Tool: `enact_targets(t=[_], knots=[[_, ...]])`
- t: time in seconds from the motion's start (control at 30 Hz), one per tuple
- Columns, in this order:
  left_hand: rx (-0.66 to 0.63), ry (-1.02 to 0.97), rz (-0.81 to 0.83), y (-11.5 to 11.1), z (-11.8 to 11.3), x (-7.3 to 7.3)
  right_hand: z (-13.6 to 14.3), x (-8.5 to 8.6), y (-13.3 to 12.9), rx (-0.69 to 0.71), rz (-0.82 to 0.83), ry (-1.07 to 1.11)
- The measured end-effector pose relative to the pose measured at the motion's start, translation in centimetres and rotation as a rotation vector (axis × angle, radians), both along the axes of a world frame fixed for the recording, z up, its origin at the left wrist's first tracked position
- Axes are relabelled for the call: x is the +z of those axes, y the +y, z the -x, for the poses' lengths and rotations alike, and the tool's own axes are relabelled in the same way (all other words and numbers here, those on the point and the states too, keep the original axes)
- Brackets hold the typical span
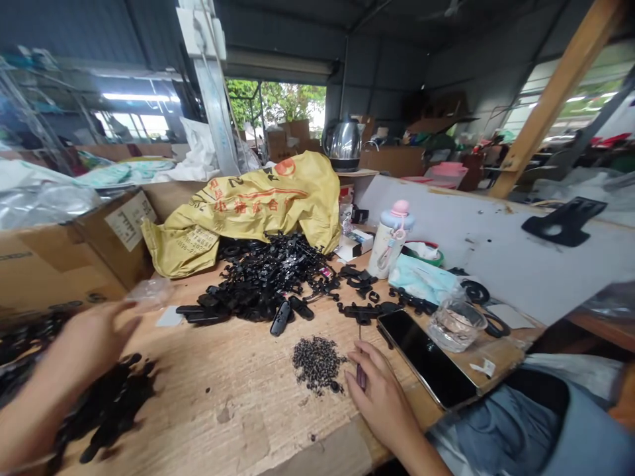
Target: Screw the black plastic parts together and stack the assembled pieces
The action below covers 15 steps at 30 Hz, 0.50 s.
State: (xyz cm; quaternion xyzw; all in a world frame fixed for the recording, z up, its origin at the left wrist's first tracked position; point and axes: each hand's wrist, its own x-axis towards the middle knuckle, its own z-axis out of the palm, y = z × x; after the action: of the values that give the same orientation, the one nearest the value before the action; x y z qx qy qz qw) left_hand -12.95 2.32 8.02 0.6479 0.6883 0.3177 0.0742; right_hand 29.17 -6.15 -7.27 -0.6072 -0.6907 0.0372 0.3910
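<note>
My left hand (96,340) hovers over a heap of black plastic parts (106,403) at the left. It is slightly blurred, thumb and index finger apart, with nothing visible between them. My right hand (380,390) is closed around a screwdriver (362,377) with a dark purple handle. The thin shaft points away from me, toward the back of the table. Just left of this hand lies a small pile of tiny dark screws (317,362). A large mound of black plastic parts (268,274) rises behind it, with two elongated black pieces (281,318) at its front edge.
A yellow sack (268,198) lies behind the mound. On the right are a phone (426,357), a bottle with a pink top (391,241), a blue packet (424,279) and a clear plastic cup (455,324). Cardboard boxes (74,258) stand at the left. A grey panel (446,225) borders the right.
</note>
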Motion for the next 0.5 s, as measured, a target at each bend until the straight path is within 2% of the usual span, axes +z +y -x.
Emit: enact_targets(t=[0.13,0.27,0.37,0.5], knots=[[-0.173,0.116,-0.007,4.9,-7.9,-3.7,0.2,0.3,0.0,-0.011,-0.046,0.026],[-0.282,0.222,-0.006,7.7,-12.2,-6.7,0.4,0.7,0.3,-0.032,-0.061,0.048],[-0.302,0.329,0.011,8.0,-13.7,-7.2,0.5,0.9,0.5,-0.041,-0.091,0.048],[-0.260,0.424,-0.020,8.2,-15.6,-6.2,0.8,1.5,0.2,0.033,-0.197,0.000]])
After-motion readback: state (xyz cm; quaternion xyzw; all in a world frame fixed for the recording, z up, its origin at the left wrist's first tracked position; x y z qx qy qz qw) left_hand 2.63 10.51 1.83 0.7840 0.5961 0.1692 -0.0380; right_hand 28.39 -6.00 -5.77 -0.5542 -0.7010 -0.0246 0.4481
